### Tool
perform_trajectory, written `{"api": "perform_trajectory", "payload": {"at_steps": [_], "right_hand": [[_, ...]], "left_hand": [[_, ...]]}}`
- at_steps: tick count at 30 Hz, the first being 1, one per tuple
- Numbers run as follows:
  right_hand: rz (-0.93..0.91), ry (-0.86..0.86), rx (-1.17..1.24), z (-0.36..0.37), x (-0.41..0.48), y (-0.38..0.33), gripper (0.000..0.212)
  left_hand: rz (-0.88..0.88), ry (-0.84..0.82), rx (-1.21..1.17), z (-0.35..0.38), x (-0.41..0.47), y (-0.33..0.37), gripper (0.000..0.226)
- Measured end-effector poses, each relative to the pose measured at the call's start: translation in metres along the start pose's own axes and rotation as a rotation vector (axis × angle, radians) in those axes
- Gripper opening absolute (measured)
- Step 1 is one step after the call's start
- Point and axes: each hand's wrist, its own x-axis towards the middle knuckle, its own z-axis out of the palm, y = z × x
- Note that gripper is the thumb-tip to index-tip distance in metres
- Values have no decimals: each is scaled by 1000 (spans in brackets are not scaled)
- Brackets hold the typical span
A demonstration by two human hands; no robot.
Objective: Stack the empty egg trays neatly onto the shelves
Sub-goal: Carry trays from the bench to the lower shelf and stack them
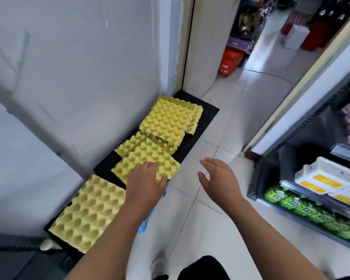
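Along the foot of the white wall, yellow moulded-pulp egg trays are being kept in a loose row on a low black shelf base: a near tray, a middle tray lying askew over another, and a far stack with its edges out of line. The left hand is being laid on the middle tray's near corner, fingers flat and slightly spread, probably to square or lift it; whether the thumb is being hooked beneath the rim cannot be told. The right hand is being held spread and empty above the white tiled floor, apparently ready for the opposite edge. A blue object is being partly hidden under the left forearm. The aisle is being narrowed at the right by a chilled display cabinet holding white egg cartons; a red plastic basket is being left farther off.
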Motion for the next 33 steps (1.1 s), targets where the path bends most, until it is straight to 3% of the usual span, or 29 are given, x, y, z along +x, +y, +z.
{"api": "perform_trajectory", "payload": {"at_steps": [9, 20, 26, 33], "right_hand": [[-7, -101, 74, 30, 143, 91, 38], [-153, -394, 82, 80, 319, 178, 41], [-182, -548, 72, 140, 396, 196, 47], [-157, -715, 28, 216, 468, 221, 57]], "left_hand": [[-128, -44, -43, 61, 136, 28, 47], [-625, -192, -189, 148, 268, 53, 58], [-804, -254, -265, 195, 331, 36, 60], [-977, -418, -315, 262, 386, 3, 78]]}}
